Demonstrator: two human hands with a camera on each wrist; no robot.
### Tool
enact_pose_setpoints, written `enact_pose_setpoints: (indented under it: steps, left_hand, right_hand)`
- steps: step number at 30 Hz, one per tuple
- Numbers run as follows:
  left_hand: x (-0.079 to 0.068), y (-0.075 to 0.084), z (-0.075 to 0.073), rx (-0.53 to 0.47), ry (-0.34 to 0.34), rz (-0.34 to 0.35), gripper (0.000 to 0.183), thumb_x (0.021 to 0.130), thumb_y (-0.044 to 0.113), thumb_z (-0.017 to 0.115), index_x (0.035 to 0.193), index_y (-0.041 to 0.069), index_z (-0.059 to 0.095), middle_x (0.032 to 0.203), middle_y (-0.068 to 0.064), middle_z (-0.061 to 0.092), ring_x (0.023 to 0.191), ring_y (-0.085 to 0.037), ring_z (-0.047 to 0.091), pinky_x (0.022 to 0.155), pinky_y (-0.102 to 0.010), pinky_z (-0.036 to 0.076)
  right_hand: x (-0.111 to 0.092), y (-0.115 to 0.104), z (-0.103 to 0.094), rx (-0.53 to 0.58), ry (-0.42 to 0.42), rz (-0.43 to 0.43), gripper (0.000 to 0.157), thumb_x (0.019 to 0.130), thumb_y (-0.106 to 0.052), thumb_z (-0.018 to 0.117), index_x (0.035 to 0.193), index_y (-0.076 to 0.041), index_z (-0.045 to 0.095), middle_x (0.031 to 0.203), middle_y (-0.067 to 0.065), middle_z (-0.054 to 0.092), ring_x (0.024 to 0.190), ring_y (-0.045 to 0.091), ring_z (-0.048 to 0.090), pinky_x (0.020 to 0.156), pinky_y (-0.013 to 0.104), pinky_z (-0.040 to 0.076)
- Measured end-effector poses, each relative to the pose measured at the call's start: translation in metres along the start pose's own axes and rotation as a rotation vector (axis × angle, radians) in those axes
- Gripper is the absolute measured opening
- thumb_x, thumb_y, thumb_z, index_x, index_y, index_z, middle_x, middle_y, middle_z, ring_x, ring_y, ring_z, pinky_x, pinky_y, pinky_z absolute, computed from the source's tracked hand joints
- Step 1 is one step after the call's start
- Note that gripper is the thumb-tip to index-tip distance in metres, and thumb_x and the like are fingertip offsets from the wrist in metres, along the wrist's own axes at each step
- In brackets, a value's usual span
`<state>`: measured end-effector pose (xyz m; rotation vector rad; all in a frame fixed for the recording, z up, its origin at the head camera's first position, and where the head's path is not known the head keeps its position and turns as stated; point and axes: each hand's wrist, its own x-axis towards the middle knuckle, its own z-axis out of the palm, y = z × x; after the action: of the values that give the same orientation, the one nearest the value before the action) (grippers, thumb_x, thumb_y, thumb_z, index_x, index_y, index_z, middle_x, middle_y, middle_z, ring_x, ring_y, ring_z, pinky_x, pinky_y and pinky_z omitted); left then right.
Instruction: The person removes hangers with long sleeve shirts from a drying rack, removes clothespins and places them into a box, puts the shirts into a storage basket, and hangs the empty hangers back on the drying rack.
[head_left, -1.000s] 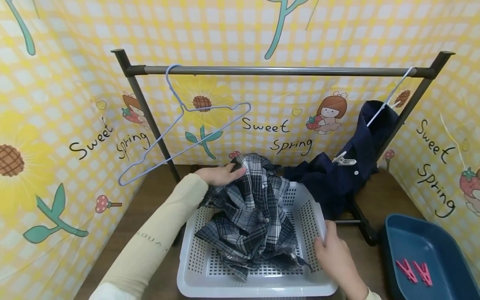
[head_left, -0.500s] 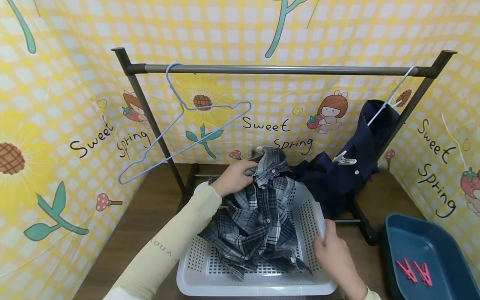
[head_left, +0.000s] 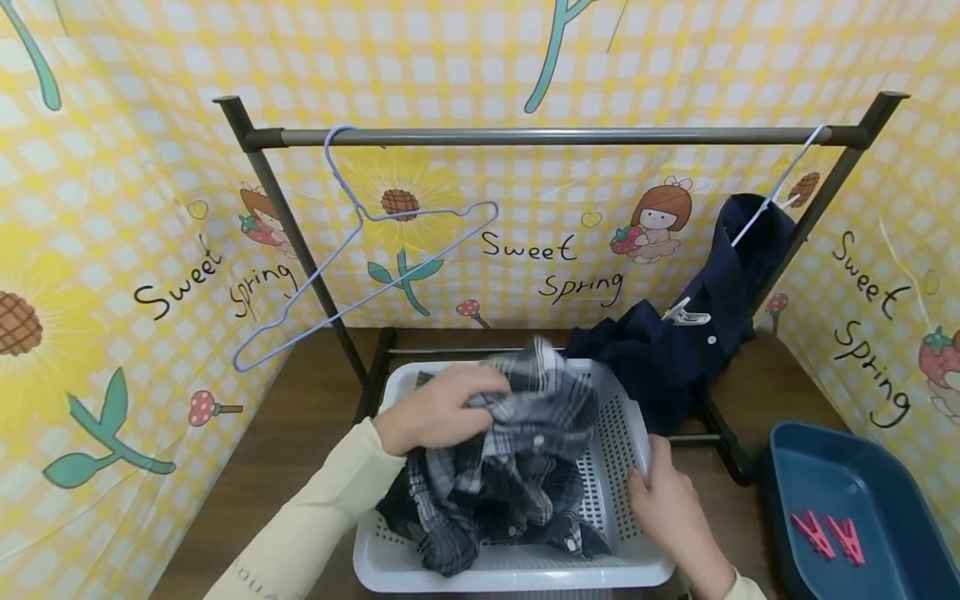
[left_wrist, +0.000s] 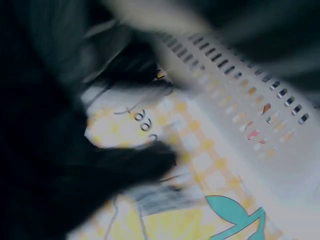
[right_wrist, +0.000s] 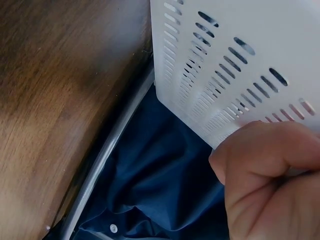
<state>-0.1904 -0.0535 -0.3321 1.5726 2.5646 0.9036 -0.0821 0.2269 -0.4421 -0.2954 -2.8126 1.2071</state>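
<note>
A grey-and-black plaid shirt (head_left: 517, 467) lies crumpled in the white laundry basket (head_left: 513, 579). My left hand (head_left: 450, 404) grips its upper part over the basket's left half, and the cloth there is blurred. On the basket's right side, my right hand (head_left: 675, 504) holds the rim, thumb on the inside; in the right wrist view the curled fingers of that hand (right_wrist: 270, 175) sit against the perforated wall (right_wrist: 225, 65). The left wrist view is dark and smeared, with the basket wall (left_wrist: 240, 130) crossing it.
A dark metal rack (head_left: 555, 137) spans the back. From it hang a blue hanger (head_left: 360, 221) on the left and a navy shirt (head_left: 705, 308) on the right, with a white clothespin (head_left: 686, 317) clipped on. Pink clothespins (head_left: 828, 537) lie in a blue tub (head_left: 885, 500).
My left hand first touches the plaid shirt at the back, then raises its upper part and brings it down towards me, folding the cloth over. The right hand stays on the basket rim.
</note>
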Motion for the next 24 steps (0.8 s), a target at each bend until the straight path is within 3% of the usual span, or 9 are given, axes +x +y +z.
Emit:
enact_pose_setpoints:
  steps: [3,5,7,10,15,18,21,24]
  left_hand:
    - [-0.003,0.002,0.012,0.048,-0.262,-0.172,0.032,0.084,0.009,0.051,0.113,0.016,0.065,0.111,0.006,0.06,0.1,-0.009,0.055,0.087,-0.031,0.044]
    - [-0.002,-0.003,0.023,0.072,-0.403,-0.274,0.035,0.086,0.011,0.052,0.119,0.015,0.063,0.118,0.003,0.06,0.108,-0.012,0.053,0.092,-0.032,0.042]
    - [-0.002,-0.011,0.034,0.079,-0.498,-0.36,0.042,0.087,0.014,0.053,0.128,0.014,0.058,0.129,0.001,0.054,0.12,-0.014,0.047,0.098,-0.032,0.037]
    - [0.002,-0.022,0.049,0.081,-0.596,-0.4,0.043,0.085,0.014,0.055,0.128,0.012,0.058,0.127,0.001,0.055,0.118,-0.014,0.048,0.097,-0.031,0.038]
    - [0.011,-0.032,0.062,0.07,-0.654,-0.37,0.039,0.083,0.012,0.056,0.122,0.01,0.061,0.119,0.003,0.058,0.108,-0.01,0.052,0.092,-0.027,0.04]
    - [0.014,-0.032,0.061,0.071,-0.663,-0.38,0.042,0.085,0.013,0.055,0.127,0.01,0.058,0.125,0.001,0.056,0.115,-0.012,0.049,0.096,-0.028,0.038]
    - [0.013,-0.029,0.052,0.05,-0.659,-0.407,0.043,0.086,0.017,0.058,0.129,0.015,0.056,0.131,0.001,0.052,0.121,-0.014,0.045,0.099,-0.03,0.035]
    - [0.012,-0.023,0.033,0.001,-0.618,-0.419,0.046,0.087,0.026,0.064,0.131,0.021,0.052,0.134,0.002,0.048,0.123,-0.015,0.042,0.099,-0.033,0.035]
  right_hand:
    - [0.001,0.0,-0.001,0.009,0.004,-0.004,0.052,0.092,-0.008,0.05,0.136,0.001,0.025,0.109,0.032,0.056,0.076,0.035,0.065,0.05,0.041,0.053]
    - [0.001,0.001,-0.001,0.017,0.008,-0.007,0.052,0.092,-0.008,0.051,0.136,0.001,0.025,0.108,0.033,0.056,0.076,0.035,0.065,0.05,0.041,0.053]
    - [0.001,0.002,-0.001,0.029,0.002,-0.011,0.052,0.092,-0.008,0.051,0.136,0.0,0.026,0.108,0.032,0.056,0.075,0.034,0.065,0.05,0.041,0.053]
    - [0.0,0.003,0.001,0.045,-0.007,-0.015,0.052,0.092,-0.009,0.05,0.137,0.0,0.026,0.108,0.032,0.057,0.074,0.033,0.066,0.049,0.04,0.053]
    - [-0.002,0.003,0.0,0.053,-0.007,-0.014,0.052,0.092,-0.009,0.05,0.137,0.0,0.025,0.108,0.031,0.057,0.076,0.032,0.066,0.05,0.04,0.053]
    - [-0.002,0.002,-0.002,0.059,-0.009,-0.003,0.051,0.094,-0.012,0.05,0.137,0.0,0.025,0.109,0.031,0.057,0.076,0.032,0.066,0.051,0.04,0.053]
    - [-0.002,0.003,-0.003,0.064,-0.004,-0.003,0.048,0.1,-0.024,0.045,0.138,-0.001,0.027,0.112,0.031,0.056,0.079,0.032,0.065,0.054,0.042,0.053]
    - [-0.001,0.005,-0.002,0.096,0.007,-0.01,0.05,0.102,-0.04,0.034,0.137,-0.004,0.032,0.115,0.03,0.056,0.085,0.032,0.065,0.06,0.045,0.053]
